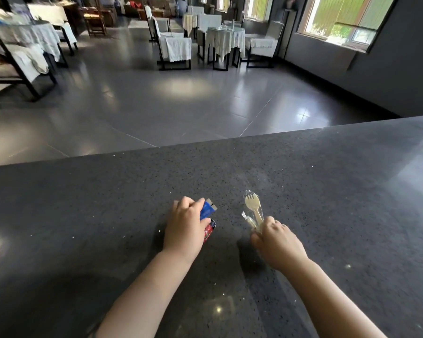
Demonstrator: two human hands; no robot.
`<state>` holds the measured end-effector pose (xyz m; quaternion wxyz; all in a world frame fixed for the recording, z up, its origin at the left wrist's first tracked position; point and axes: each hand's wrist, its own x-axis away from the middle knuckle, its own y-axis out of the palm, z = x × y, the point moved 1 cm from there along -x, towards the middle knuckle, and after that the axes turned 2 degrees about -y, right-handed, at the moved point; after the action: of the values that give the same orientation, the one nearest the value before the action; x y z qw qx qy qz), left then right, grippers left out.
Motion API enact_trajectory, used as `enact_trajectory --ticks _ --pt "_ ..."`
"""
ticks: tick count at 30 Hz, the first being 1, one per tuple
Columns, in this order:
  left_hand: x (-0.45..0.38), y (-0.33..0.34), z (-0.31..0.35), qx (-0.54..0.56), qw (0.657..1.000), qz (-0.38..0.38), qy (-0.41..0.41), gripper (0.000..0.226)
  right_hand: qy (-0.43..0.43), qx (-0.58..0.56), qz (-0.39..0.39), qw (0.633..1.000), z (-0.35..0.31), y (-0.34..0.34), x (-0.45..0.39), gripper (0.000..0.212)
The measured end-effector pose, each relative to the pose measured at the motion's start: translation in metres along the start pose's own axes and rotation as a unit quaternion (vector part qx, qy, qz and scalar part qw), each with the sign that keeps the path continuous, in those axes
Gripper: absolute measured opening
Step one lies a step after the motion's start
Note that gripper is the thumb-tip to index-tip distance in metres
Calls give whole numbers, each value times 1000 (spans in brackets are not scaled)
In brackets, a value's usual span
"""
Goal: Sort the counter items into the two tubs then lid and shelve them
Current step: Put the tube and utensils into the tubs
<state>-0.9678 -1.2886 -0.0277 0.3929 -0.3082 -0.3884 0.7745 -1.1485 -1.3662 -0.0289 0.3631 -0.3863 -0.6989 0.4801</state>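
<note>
On the dark speckled counter my left hand grips a small blue card packet together with a red printed packet beneath it. My right hand pinches the handle end of a pale wooden spork in a clear plastic wrapper, whose tines point away from me. Both hands sit near the middle of the counter, a short gap between them. No tubs or lids are in view.
The counter's far edge runs diagonally across the view, with a glossy tiled floor beyond it. Cloth-covered dining tables and chairs stand further back, and windows line the right wall.
</note>
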Motion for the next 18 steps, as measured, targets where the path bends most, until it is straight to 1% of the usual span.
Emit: enact_trajectory --ticks 1,4,5,8,11,15,18 --pt "0 5 -2 -19 1000 3 -2 49 0 -2 3 1000 1 -1 1 30" --pt "4 12 -11 -31 999 5 -25 49 -2 -3 12 1000 1 -1 2 32" --pt "6 13 -13 -52 998 0 -26 51 -3 -4 13 1000 1 -2 2 32" --pt "14 14 -17 -113 993 -22 -25 67 -4 -7 12 1000 -2 -2 3 33" --pt "18 12 -18 -117 992 -39 -31 81 -4 -11 -3 1000 -5 -2 6 32" --pt "17 8 -17 -109 991 -66 -32 81 -5 -20 -23 1000 -10 -1 13 30" --pt "20 3 -17 -122 987 -100 -36 80 0 -32 -45 998 -15 0 22 27"
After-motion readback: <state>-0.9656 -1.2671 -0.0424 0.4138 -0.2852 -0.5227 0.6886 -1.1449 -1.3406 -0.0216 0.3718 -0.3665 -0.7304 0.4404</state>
